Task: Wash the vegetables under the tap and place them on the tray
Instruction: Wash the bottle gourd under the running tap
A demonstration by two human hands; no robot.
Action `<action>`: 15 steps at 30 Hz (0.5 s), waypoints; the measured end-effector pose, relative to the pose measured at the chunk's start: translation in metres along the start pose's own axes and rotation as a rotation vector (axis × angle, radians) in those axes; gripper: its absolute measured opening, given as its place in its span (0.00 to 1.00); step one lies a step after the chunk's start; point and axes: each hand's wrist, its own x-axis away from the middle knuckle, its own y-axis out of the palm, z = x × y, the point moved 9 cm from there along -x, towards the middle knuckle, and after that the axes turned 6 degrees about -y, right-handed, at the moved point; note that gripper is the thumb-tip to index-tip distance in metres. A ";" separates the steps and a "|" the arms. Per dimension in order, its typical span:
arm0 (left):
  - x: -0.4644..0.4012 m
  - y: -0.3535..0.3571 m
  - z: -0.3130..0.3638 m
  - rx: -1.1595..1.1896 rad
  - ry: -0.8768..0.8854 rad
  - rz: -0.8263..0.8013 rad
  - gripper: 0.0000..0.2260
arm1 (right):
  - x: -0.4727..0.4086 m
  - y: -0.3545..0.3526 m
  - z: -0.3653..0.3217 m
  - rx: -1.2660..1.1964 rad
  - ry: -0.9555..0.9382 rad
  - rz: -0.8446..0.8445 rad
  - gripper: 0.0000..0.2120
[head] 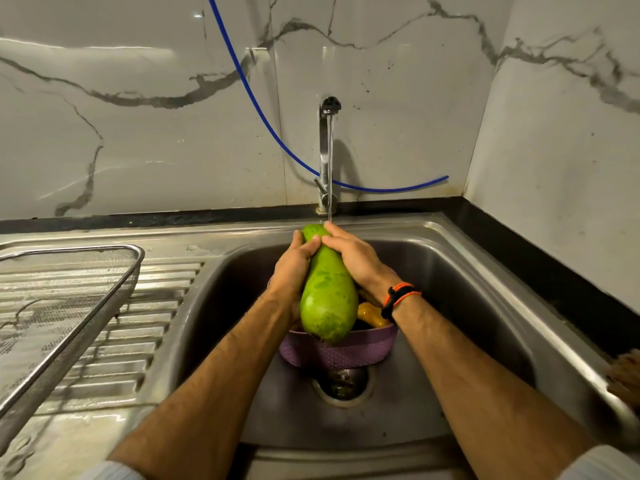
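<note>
Both hands, left hand [292,268] and right hand [349,258], grip the gourd [327,303] mid-sink [485,271] under the tap [325,150], well apart from the mesh tray [104,296].

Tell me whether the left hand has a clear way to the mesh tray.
Probably yes: nothing stands between the left hand and the mesh tray on the drainboard, though it now grips the bottle gourd.

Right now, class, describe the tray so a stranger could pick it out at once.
Start at the steel sink under the running tap. On its ribbed draining board to the left sits the tray. Unlike the purple basket in the basin, it is metal mesh, rectangular.
</note>
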 end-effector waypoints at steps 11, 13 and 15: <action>-0.002 0.007 -0.003 -0.039 -0.048 -0.049 0.30 | -0.006 -0.003 0.005 0.148 -0.030 0.075 0.26; 0.001 0.005 -0.002 -0.025 -0.048 -0.029 0.30 | -0.010 -0.001 0.007 0.196 -0.031 0.043 0.27; 0.006 0.005 -0.003 -0.036 -0.054 -0.022 0.29 | -0.013 -0.001 0.005 0.167 -0.031 0.033 0.26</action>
